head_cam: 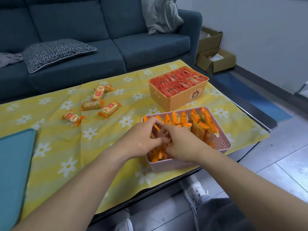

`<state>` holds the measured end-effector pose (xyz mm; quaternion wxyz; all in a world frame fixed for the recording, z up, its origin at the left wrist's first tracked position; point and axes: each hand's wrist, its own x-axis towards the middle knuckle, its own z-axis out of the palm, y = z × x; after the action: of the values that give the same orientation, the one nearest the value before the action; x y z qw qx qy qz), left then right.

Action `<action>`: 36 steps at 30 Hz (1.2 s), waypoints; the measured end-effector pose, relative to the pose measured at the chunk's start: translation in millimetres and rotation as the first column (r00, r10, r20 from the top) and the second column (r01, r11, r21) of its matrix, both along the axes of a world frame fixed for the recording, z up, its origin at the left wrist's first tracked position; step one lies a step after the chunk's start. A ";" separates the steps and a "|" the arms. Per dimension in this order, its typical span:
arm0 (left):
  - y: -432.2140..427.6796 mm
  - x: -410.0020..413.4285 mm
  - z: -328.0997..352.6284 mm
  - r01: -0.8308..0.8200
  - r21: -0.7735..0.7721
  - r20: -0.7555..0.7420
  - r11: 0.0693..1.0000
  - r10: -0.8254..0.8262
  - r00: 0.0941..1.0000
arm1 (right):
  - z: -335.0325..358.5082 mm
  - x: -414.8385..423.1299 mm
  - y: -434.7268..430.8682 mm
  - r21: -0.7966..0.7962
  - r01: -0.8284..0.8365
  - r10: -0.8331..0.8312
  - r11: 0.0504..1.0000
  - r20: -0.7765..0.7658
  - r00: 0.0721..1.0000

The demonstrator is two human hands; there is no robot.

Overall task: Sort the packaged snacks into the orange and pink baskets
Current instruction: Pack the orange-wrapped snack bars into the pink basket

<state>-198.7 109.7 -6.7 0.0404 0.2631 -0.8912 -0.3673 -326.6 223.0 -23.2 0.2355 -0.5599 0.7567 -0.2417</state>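
The pink basket [221, 142] stands at the table's near right edge, packed with upright orange-ended snack packets [202, 125]. Both hands are inside its left half. My left hand [141, 139] arches over the packets with fingers and thumb curled around some of them. My right hand [181, 144] meets it from the right, its fingers curled down into the same bunch of packets. The orange basket [178, 100] sits just behind, filled with red packets [180, 80]. Several loose orange-ended snack packs [109, 109] lie on the yellow flowered cloth [66, 147] to the left.
A teal pad [15, 164] covers the table's near left corner. A blue sofa [100, 47] with two cushions runs behind the table. Cardboard boxes [215, 60] stand on the floor at the right. My shoes [195, 195] are below the table's front edge.
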 end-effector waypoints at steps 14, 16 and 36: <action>5.4 -5.7 -4.1 0.116 -0.288 0.160 0.951 -0.071 0.985 | 5.1 -71.3 29.1 0.398 0.019 0.097 0.917 -0.269 0.958; 6.1 -7.1 -2.2 0.122 -0.288 0.165 0.950 -0.076 0.983 | 0.9 -69.8 23.1 0.416 0.035 0.098 0.909 -0.293 0.951; -3.8 10.6 6.5 0.182 -0.195 0.268 0.964 -0.126 0.955 | 24.3 -39.1 22.7 0.203 0.228 -0.279 0.952 0.277 0.919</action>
<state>-188.1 105.9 -0.2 -0.0741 0.2314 -0.9417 -0.2328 -365.7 245.7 1.1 0.3611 -0.3915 0.7955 -0.2889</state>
